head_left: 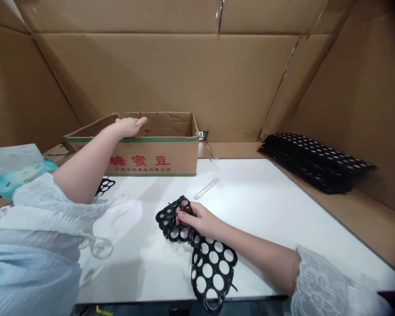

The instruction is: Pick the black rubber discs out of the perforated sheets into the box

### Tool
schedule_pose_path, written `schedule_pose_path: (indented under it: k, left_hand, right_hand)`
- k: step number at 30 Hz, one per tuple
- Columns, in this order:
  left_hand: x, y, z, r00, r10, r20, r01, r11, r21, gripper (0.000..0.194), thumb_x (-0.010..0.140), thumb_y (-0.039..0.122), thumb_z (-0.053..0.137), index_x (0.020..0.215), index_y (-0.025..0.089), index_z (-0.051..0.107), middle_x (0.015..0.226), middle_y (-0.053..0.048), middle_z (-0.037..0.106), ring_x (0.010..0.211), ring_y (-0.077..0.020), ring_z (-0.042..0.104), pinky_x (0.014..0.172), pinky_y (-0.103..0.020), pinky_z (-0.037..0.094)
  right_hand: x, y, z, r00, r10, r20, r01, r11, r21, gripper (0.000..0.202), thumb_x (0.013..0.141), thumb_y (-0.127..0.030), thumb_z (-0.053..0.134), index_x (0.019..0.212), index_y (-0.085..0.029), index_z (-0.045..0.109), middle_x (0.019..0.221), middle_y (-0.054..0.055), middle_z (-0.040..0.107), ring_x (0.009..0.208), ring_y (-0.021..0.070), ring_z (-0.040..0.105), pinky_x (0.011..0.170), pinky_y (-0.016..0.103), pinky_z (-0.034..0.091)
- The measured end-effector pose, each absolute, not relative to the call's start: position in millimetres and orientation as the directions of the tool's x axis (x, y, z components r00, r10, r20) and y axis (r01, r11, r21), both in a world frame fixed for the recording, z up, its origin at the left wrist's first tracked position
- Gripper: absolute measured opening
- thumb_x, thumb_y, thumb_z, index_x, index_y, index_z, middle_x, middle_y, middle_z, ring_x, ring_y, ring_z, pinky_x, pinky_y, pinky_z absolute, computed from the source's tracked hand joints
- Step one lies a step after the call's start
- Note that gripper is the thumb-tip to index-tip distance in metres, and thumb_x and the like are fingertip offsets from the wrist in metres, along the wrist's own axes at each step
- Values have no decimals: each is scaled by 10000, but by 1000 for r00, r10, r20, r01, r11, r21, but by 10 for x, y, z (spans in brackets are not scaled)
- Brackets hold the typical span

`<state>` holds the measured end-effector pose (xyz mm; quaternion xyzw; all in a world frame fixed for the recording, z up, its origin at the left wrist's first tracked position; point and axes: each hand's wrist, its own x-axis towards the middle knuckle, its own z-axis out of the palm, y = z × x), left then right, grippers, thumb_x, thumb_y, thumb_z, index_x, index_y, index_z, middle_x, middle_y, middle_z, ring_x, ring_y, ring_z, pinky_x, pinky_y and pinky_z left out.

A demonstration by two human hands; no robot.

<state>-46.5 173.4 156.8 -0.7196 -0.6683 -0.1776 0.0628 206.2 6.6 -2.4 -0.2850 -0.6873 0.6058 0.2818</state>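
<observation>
My right hand (195, 217) is closed on a black mesh piece (213, 267) full of round holes, over the white table. Part of the mesh bunches up around my fingers, and the rest hangs down to the table's front edge. My left hand (131, 126) reaches over the front rim of a cardboard box (154, 156) with red lettering and green edges. Its thumb points out to the right, while its other fingers are partly hidden, so what they hold, if anything, does not show.
A clear plastic strip (206, 188) lies on the white table (256, 210). Stacked black perforated sheets (316, 162) rest at the right. Another black mesh piece (105, 186) shows beside my left forearm. A teal tissue pack (23, 175) sits far left. Cardboard walls surround the table.
</observation>
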Motion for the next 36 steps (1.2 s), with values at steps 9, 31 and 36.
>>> schedule_pose_path:
  k: [9, 31, 36]
  left_hand:
    - [-420, 1416, 1469, 52, 890, 454, 998, -56, -3, 495, 841, 398, 340, 959, -47, 522, 1251, -208, 388, 1151, -315, 260, 898, -480, 249]
    - [-255, 1173, 1455, 116, 515, 850, 969, -248, 18, 491, 874, 431, 182, 1010, 103, 522, 982, -53, 529, 958, -155, 418, 754, -356, 235]
    - [-209, 1379, 1544, 19, 679, 734, 983, -147, 111, 469, 796, 460, 373, 997, 69, 534, 1170, -118, 455, 1199, -256, 211, 856, -457, 150]
  right_hand:
    - [2054, 80, -25, -690, 722, 41, 46, 101, -994, 245, 795, -398, 419, 752, -161, 463, 713, 4, 460, 558, 76, 421, 491, 222, 430]
    - [2061, 120, -10, -550, 821, 153, 16, 194, -981, 69, 700, -139, 378, 740, -184, 410, 699, -26, 454, 521, 66, 382, 493, 207, 344]
    - [2109, 98, 44, -377, 895, 238, 194, 328, -924, 233, 721, -333, 498, 896, -183, 460, 764, -9, 519, 595, 92, 443, 580, 239, 384]
